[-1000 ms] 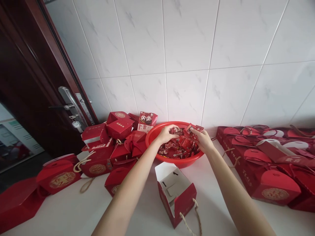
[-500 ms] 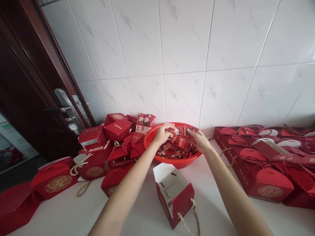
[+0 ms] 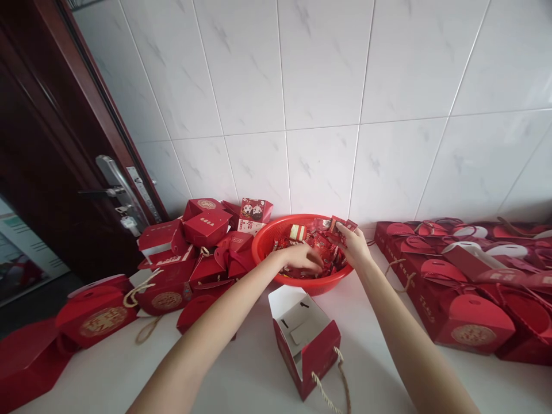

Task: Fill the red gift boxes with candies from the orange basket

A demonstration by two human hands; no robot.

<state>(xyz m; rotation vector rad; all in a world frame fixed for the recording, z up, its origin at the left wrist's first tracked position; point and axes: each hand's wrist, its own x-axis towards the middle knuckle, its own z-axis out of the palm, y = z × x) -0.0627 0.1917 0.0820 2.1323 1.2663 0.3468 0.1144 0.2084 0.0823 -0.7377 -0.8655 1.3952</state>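
Note:
A red plastic basket (image 3: 263, 244) against the wall holds many small red wrapped packets (image 3: 321, 247). Reaching down into it, my left hand (image 3: 303, 257) touches the packets with its fingers spread. At the basket's right rim, my right hand (image 3: 353, 242) is closed on red packets (image 3: 338, 225). In front of the basket stands an open red box (image 3: 321, 348), white inside, with a rope handle hanging from its near side.
Red gift boxes (image 3: 207, 227) are piled to the left, with more along the left edge. A row of red boxes (image 3: 470, 322) fills the right side. Behind is a tiled wall (image 3: 319, 69); a dark door (image 3: 56, 115) stands at the left.
My left hand has moved down and a little right into the basket, and the packet it held is no longer in its fingers. My right hand has shifted slightly right with its packets.

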